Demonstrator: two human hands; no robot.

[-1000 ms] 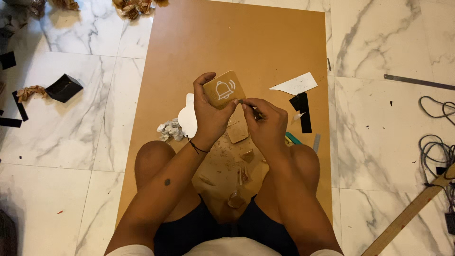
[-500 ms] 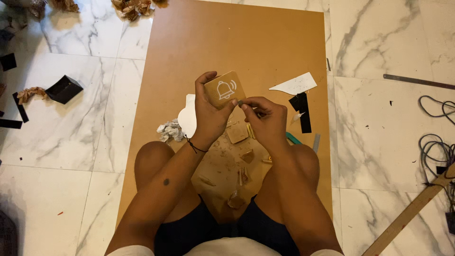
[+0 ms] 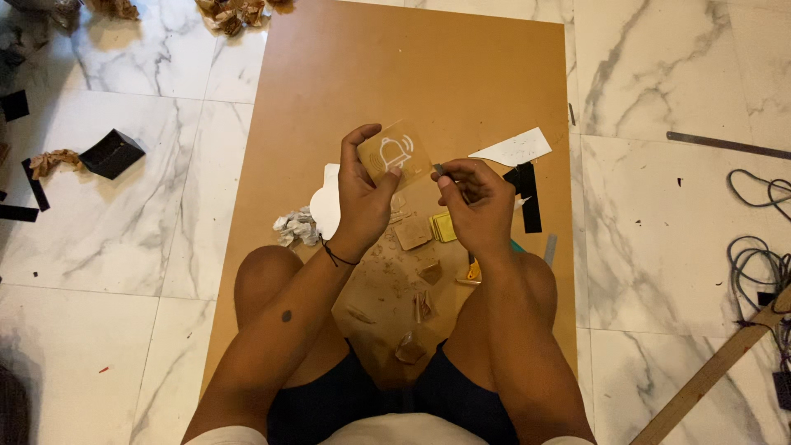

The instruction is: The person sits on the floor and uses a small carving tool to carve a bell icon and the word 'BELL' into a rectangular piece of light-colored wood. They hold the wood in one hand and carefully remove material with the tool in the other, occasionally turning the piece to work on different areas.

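My left hand [image 3: 362, 194] holds up a small square tan plate [image 3: 396, 153] with a white bell outline on it, thumb on its lower edge. My right hand [image 3: 475, 202] is closed around a thin pointed tool [image 3: 440, 170] whose tip sits at the plate's right edge. Both hands hover over a large brown board [image 3: 412, 74] lying on the floor. Beneath the hands lie several small tan squares and peeled scraps [image 3: 416, 272] between my knees.
A white cut-out shape [image 3: 328, 202] and a crumpled white wad [image 3: 295, 227] lie left of my left hand. White paper [image 3: 515, 150] and black strips [image 3: 529, 194] lie to the right. Black pieces [image 3: 111, 153] sit on the marble floor; cables [image 3: 754, 264] and a wooden stick [image 3: 713, 371] at right.
The hands and the plate stay in almost the same place; the right hand's tool tip has shifted slightly along the plate's right edge.
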